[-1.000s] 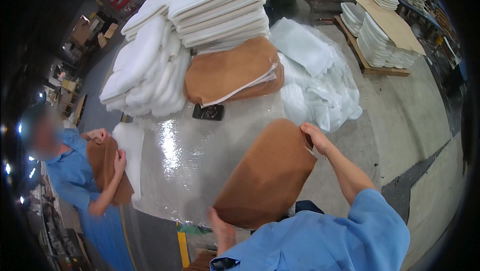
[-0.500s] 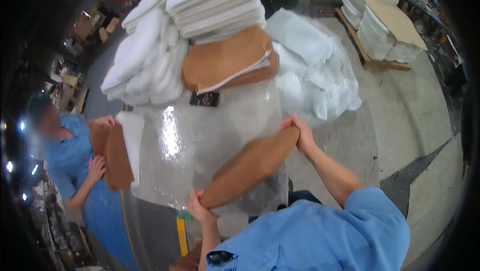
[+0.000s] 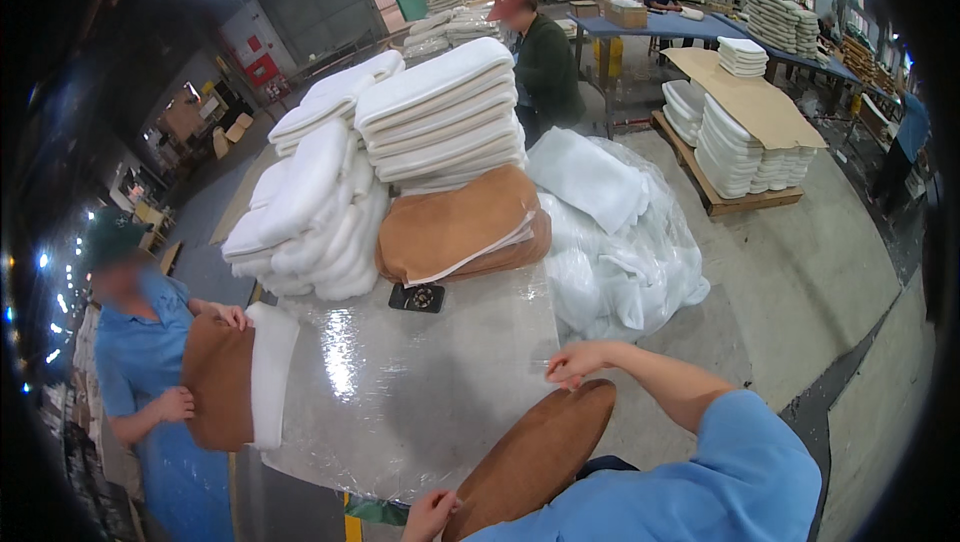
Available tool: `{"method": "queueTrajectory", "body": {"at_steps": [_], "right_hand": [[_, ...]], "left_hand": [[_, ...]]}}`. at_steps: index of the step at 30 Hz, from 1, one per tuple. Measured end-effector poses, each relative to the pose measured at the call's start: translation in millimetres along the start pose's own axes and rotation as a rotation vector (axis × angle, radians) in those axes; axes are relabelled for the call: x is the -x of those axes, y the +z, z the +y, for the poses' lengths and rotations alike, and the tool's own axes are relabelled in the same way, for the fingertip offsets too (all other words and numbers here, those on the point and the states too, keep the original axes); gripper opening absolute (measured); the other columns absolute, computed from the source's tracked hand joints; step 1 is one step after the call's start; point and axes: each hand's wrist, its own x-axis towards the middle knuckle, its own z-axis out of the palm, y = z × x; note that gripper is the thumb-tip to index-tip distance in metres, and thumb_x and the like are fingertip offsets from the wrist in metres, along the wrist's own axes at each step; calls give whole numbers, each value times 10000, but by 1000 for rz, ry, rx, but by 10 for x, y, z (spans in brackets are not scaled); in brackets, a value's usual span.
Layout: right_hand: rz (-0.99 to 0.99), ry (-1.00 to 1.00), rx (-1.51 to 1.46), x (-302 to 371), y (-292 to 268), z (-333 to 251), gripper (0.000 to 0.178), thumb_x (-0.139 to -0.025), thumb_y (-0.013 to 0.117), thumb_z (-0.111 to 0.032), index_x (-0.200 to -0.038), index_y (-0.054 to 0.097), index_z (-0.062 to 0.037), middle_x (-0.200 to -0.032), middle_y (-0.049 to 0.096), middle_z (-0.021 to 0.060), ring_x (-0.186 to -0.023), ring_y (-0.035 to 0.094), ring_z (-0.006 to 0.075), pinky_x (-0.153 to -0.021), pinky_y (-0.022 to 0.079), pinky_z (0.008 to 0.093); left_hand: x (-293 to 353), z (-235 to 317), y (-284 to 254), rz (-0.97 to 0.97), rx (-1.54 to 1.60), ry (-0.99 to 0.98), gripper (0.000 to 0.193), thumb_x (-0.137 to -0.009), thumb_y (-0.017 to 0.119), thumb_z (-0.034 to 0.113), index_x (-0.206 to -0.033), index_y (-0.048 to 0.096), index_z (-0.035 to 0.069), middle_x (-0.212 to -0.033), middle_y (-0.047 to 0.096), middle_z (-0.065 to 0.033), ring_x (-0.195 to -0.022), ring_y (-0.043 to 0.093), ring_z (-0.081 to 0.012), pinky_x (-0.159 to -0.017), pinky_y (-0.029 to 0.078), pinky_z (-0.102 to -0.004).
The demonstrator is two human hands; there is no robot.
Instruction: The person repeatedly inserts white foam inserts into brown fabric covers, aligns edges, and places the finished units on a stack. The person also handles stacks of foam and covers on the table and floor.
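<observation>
A long brown fabric-covered pad [image 3: 535, 452] lies tilted in front of my body at the table's near edge. My left hand [image 3: 432, 515] pinches its lower left end, partly cut off by the picture's bottom. At the upper end my right hand [image 3: 580, 362] has its fingers bent together against the pad's edge. Across the table, on the left, a co-worker in a blue shirt holds a brown cover [image 3: 218, 382] beside a white pad [image 3: 272, 372]. A pile of brown covers [image 3: 460, 222] rests on the table past my hands.
Tall stacks of white pads [image 3: 440, 107] stand at the table's far side. A dark phone [image 3: 417, 298] lies before the brown pile. Plastic-wrapped white pads [image 3: 630, 252] bulge beyond the right edge. A loaded pallet [image 3: 755, 200] sits farther right; another person stands behind the stacks.
The view has tilted up, showing more of the room. The brown pad has come closer to my body, and my right hand now sits at its upper edge rather than wrapped round its end.
</observation>
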Motion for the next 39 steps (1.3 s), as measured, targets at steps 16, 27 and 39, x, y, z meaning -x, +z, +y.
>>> {"method": "queueTrajectory", "body": {"at_steps": [16,27,39], "right_hand": [[131,-436,861,-487,837,7,121,-970,573,-195,-1022,581,-86,-1008,690,203,-1015,663,438,-840,495,548],[-68,291,713,-803,873,-96,355,-1014,582,-382,-1103,731,-73,-1062,732,230,-1013,697,432,-878,543,521],[317,-21,556,-844,969,175,367,-1050,510,-372,-1032,695,-55,-990,712,247,-963,671,464,-847,527,551]], "left_hand": [[-1251,773,955,-4,-611,272,580,-877,699,644,-1033,770,90,-1139,722,-227,-1083,690,-390,-944,539,-451],[-1268,485,655,-129,-601,116,568,-947,626,605,-1207,758,117,-1112,752,-191,-1082,701,-376,-945,532,-464],[-1307,132,687,438,-443,288,415,-1020,572,460,-856,701,101,-750,701,-157,-703,674,-431,-658,519,-527]]}}
